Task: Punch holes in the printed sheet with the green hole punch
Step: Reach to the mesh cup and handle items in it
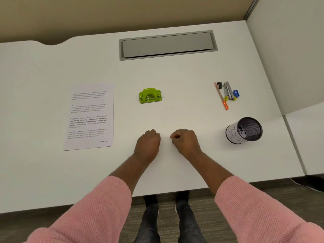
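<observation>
Office: partitioned desk [175, 76], cable hatch [168, 45].

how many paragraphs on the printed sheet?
4, stacked down the sheet: first paragraph near the top, second paragraph below it, third paragraph, partly bold, fourth paragraph lowest. A footer sits bottom right.

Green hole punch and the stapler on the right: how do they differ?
The green hole punch is squat and wide; the stapler is slim, long and grey. The punch stands alone mid-desk; the stapler lies in a cluster with a pen and binder clip. Both rest on the white desk, untouched.
</observation>
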